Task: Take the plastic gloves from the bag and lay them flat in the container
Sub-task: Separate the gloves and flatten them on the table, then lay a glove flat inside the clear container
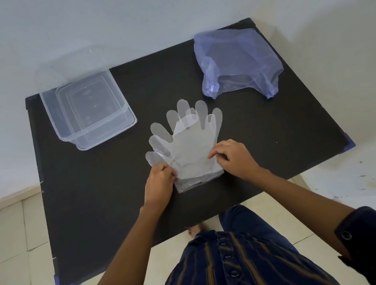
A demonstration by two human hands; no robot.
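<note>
Nearest, a dark striped shirt [236, 268] with rolled sleeves fills the bottom of the view, both forearms reaching out over a black table [96, 215]. Just beyond, the left hand [159, 185] pinches the left edge of a small stack of clear plastic gloves [190, 151] near the cuffs, while the right hand [235, 157] presses fingertips on the stack's right edge, fingers curled down onto the plastic. The gloves lie flat on the table at its middle, their fingers fanned out and pointing away from the person. Farther on, at the left, a clear plastic container [98, 130] stands open. At the far right corner lies a crumpled pale purple bag [238, 62], well apart from the gloves.
</note>
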